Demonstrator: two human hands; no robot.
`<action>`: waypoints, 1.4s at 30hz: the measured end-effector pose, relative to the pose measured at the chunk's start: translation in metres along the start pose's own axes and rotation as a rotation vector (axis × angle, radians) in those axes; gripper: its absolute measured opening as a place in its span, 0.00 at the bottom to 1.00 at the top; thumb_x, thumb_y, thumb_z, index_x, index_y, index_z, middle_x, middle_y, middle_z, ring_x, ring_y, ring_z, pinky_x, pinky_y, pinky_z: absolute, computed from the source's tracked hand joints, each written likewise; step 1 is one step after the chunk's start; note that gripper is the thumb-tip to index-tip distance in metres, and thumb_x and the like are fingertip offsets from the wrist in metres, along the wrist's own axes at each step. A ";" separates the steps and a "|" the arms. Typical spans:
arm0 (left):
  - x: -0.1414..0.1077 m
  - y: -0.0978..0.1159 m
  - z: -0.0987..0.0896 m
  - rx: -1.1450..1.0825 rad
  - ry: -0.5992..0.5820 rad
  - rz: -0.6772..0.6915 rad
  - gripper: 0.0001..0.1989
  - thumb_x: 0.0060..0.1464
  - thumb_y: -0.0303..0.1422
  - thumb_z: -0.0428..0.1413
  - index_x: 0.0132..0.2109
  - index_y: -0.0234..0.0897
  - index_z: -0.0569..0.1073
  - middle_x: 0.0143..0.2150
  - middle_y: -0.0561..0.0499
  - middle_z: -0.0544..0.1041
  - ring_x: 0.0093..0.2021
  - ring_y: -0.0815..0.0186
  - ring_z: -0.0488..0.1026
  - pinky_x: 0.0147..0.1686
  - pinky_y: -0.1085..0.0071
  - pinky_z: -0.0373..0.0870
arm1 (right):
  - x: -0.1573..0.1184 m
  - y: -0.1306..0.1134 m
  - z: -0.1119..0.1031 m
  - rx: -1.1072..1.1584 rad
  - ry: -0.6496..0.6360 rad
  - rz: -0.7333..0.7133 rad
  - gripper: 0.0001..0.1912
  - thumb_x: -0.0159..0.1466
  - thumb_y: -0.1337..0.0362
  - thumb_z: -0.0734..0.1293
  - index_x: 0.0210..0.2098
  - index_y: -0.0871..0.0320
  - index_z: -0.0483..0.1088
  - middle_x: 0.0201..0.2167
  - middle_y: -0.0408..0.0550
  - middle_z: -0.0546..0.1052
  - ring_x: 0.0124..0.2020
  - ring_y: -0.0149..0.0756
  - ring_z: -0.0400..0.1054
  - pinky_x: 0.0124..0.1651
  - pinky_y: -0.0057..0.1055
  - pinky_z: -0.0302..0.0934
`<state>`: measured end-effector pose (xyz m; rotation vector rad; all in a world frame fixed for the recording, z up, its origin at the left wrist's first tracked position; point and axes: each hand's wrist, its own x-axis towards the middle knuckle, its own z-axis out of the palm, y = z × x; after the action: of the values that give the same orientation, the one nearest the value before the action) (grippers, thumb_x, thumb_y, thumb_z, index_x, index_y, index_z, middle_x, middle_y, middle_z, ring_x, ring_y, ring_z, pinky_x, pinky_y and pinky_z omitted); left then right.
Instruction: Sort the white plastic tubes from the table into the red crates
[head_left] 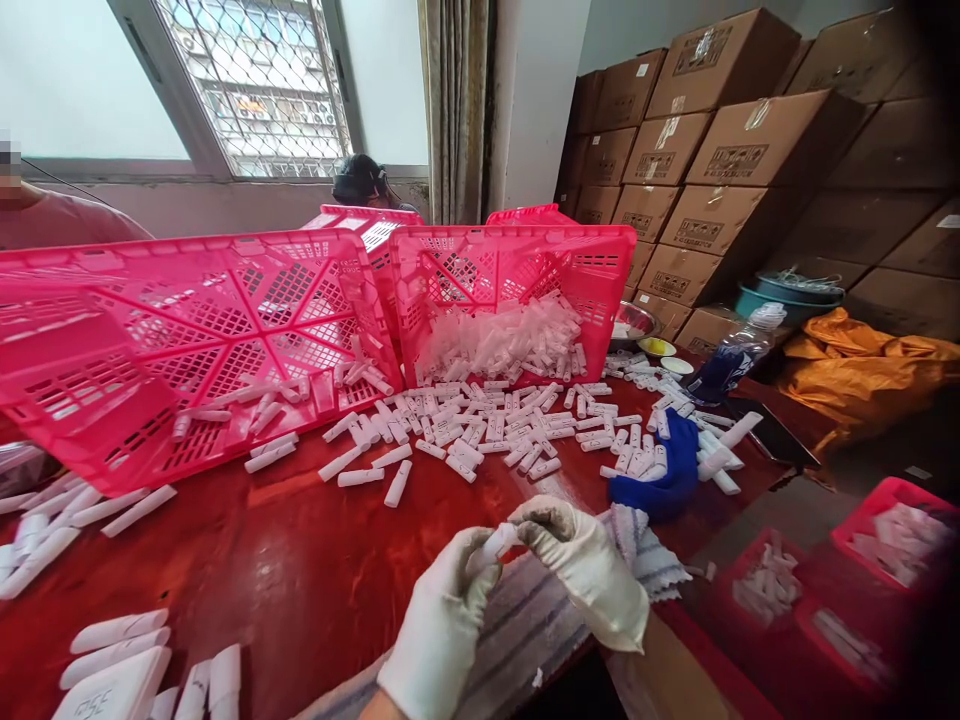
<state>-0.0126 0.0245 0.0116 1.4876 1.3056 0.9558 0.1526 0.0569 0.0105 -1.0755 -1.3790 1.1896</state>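
Observation:
My left hand (442, 610), in a whitish glove, is closed around a small white tube (496, 545) above the front edge of the red table. Gloved too, with dark-stained fingertips, my right hand (589, 565) pinches the upper right end of the same piece. Beneath both hands lies a grey striped cloth (525, 625). Beyond them a wide heap of small white tubes (480, 425) spreads over the table. A blue cloth (667, 470) sits right of the heap, with tubes beside it.
Pink crates (259, 320) tipped on their sides line the table's back. A bottle (731, 355) and phone (776, 435) are at the right. Red bins (892, 530) stand lower right; cartons (701, 220) are stacked behind. Two people are beyond the crates. More tubes (120, 630) lie left.

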 end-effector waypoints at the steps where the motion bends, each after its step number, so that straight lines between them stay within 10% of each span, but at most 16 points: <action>1: -0.003 0.001 -0.001 0.038 0.009 -0.019 0.14 0.55 0.38 0.52 0.47 0.38 0.70 0.46 0.48 0.77 0.45 0.63 0.72 0.48 0.69 0.66 | -0.001 -0.006 -0.003 -0.067 -0.040 -0.030 0.13 0.60 0.55 0.67 0.32 0.59 0.70 0.30 0.45 0.73 0.34 0.35 0.68 0.40 0.31 0.62; 12: -0.024 0.000 0.007 0.226 0.002 -0.075 0.18 0.56 0.41 0.51 0.50 0.39 0.72 0.49 0.45 0.76 0.49 0.58 0.71 0.52 0.66 0.64 | -0.014 -0.034 0.002 -0.479 -0.190 -0.131 0.10 0.64 0.61 0.58 0.28 0.57 0.63 0.27 0.42 0.65 0.30 0.32 0.60 0.35 0.30 0.57; 18: -0.021 0.004 0.015 0.202 0.013 -0.111 0.15 0.54 0.40 0.52 0.46 0.39 0.73 0.46 0.45 0.78 0.45 0.58 0.73 0.46 0.67 0.66 | -0.015 -0.020 0.013 -0.125 -0.069 -0.028 0.18 0.66 0.50 0.56 0.45 0.56 0.63 0.41 0.48 0.70 0.43 0.36 0.65 0.49 0.34 0.59; 23: -0.021 0.003 0.016 0.184 0.039 -0.094 0.13 0.56 0.41 0.50 0.42 0.39 0.73 0.38 0.49 0.78 0.39 0.61 0.72 0.41 0.68 0.65 | -0.016 0.013 0.010 0.071 0.180 0.029 0.21 0.57 0.44 0.66 0.35 0.56 0.63 0.28 0.41 0.68 0.30 0.31 0.64 0.36 0.29 0.61; 28: -0.020 0.007 0.012 0.182 0.058 -0.079 0.15 0.54 0.42 0.53 0.44 0.38 0.73 0.43 0.46 0.76 0.43 0.59 0.70 0.47 0.66 0.62 | -0.017 0.005 0.001 0.079 0.076 0.082 0.19 0.55 0.47 0.69 0.30 0.57 0.68 0.27 0.43 0.69 0.31 0.34 0.64 0.37 0.30 0.60; 35: -0.022 0.011 0.005 -0.823 -0.603 -0.329 0.28 0.42 0.58 0.56 0.30 0.35 0.65 0.16 0.62 0.52 0.13 0.80 0.40 0.13 0.77 0.37 | -0.012 -0.004 -0.015 0.155 -0.153 -0.177 0.13 0.56 0.55 0.71 0.27 0.57 0.68 0.26 0.41 0.66 0.29 0.29 0.60 0.32 0.26 0.57; 40: -0.025 0.017 0.011 -0.080 -0.049 -0.216 0.21 0.47 0.52 0.57 0.37 0.37 0.72 0.30 0.51 0.71 0.30 0.69 0.64 0.31 0.77 0.60 | -0.009 0.013 -0.013 0.116 -0.102 -0.187 0.09 0.59 0.57 0.70 0.30 0.56 0.70 0.28 0.41 0.67 0.30 0.29 0.61 0.35 0.26 0.57; 42: -0.026 0.018 0.012 -0.107 -0.101 -0.214 0.23 0.48 0.53 0.55 0.36 0.37 0.71 0.30 0.51 0.70 0.30 0.69 0.63 0.32 0.75 0.59 | -0.012 0.012 -0.011 0.141 -0.112 -0.191 0.10 0.59 0.56 0.69 0.30 0.56 0.69 0.28 0.41 0.67 0.29 0.29 0.60 0.33 0.26 0.56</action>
<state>-0.0001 -0.0031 0.0263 1.2700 1.2911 0.7892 0.1648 0.0477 -0.0021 -0.7711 -1.4263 1.2009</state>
